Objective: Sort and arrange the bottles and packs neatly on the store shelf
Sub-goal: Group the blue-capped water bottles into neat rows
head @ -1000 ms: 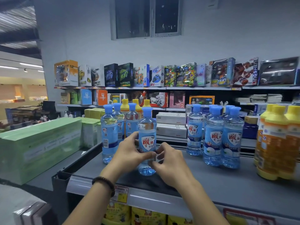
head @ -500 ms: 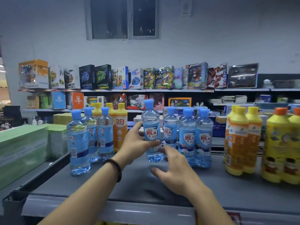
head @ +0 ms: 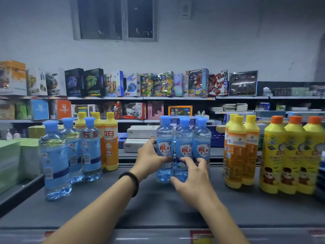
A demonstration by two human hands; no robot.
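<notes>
A clear blue bottle [head: 165, 138] with a blue cap and a red-and-white shield label stands on the grey shelf [head: 158, 205], at the left end of a row of matching blue bottles [head: 193, 138]. My left hand [head: 151, 159] is wrapped around its left side and front. My right hand [head: 191, 175] rests with spread fingers on the lower fronts of this bottle and the one beside it. A black bead bracelet sits on my left wrist.
Larger blue bottles [head: 54, 161] and orange bottles with yellow caps [head: 110, 140] stand at the left. More orange bottles [head: 241, 150] and yellow bottles with orange caps [head: 288, 155] stand at the right. Green packs [head: 10, 161] lie far left. Toy boxes [head: 158, 83] fill the shelves behind.
My left hand carried the blue bottle from the left group rightward and set it against the row of matching bottles. My right hand followed it there.
</notes>
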